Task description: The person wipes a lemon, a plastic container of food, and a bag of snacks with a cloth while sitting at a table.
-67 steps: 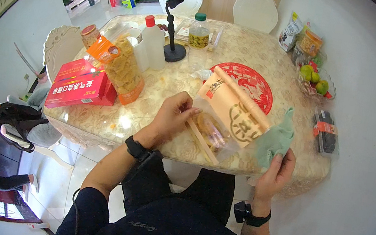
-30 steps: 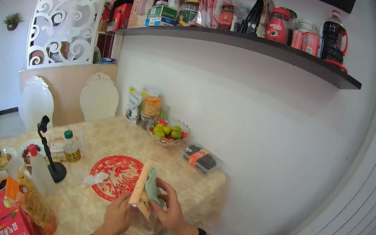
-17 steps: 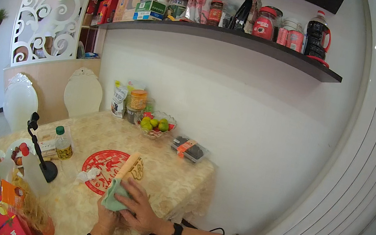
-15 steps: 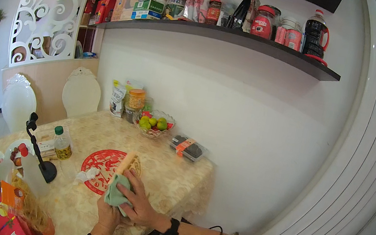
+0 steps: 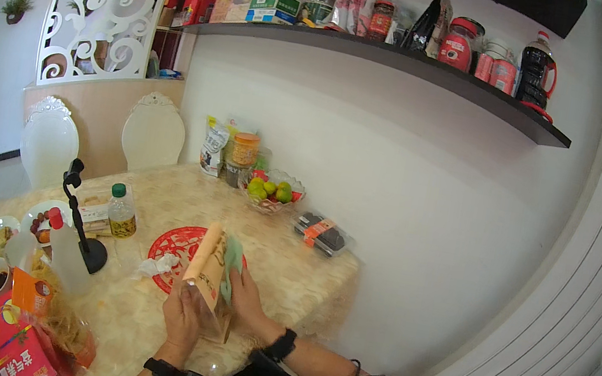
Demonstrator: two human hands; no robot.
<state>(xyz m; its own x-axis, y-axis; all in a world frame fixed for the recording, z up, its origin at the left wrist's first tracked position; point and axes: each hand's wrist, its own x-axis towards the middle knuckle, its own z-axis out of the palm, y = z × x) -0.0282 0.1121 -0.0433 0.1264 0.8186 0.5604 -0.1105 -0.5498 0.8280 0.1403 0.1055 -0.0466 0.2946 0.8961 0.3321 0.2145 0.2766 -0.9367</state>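
Snack packet [image 5: 207,268] gripped by left hand [image 5: 182,316]; right hand [image 5: 244,297] presses green cloth [image 5: 231,265] on it, red mat [image 5: 178,246] behind

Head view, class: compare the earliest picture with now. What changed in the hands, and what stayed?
The right hand, earlier holding the green cloth off to the side, now presses it against the tan package. The left hand stays on the package. The camera tilted up. The table items stayed put.

My head has lifted from the table toward the wall and shelf. My right hand [image 5: 245,299], which held the pale green cloth [image 5: 231,265] apart, now presses it against the tall orange paper package [image 5: 206,267] my left hand [image 5: 182,319] steadies.
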